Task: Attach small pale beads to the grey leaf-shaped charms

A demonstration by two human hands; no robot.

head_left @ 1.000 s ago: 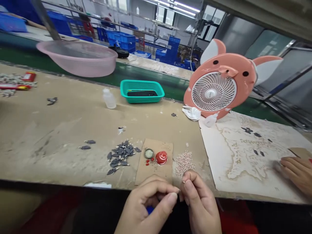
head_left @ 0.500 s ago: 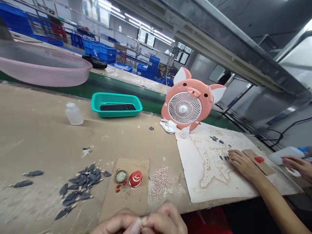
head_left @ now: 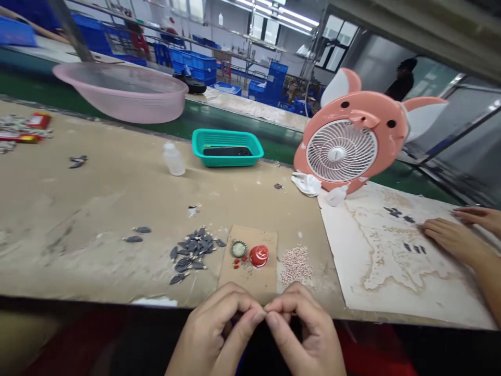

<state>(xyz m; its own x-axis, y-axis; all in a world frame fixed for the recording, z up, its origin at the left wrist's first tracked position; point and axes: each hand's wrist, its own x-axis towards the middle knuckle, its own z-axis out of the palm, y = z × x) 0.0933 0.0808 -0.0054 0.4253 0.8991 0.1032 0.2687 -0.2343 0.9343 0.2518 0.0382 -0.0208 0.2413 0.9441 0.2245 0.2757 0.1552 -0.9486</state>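
The left hand [head_left: 213,329] and right hand [head_left: 305,331] meet in a narrow pinching grip at the fingertips [head_left: 258,315], anything held too small to tell, just off the counter [head_left: 78,271]. Directly ahead lies a brown cardboard square [head_left: 248,284] bearing a glossy red domed cap [head_left: 259,256]; a pile of pale pink beads [head_left: 296,265] sits nearer the right hand.

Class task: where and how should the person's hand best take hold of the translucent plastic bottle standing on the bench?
Grip the translucent plastic bottle around its body, coming from the near side with the left hand: it stands upright and its body is wider than its neck, so that probably grips steadiest.
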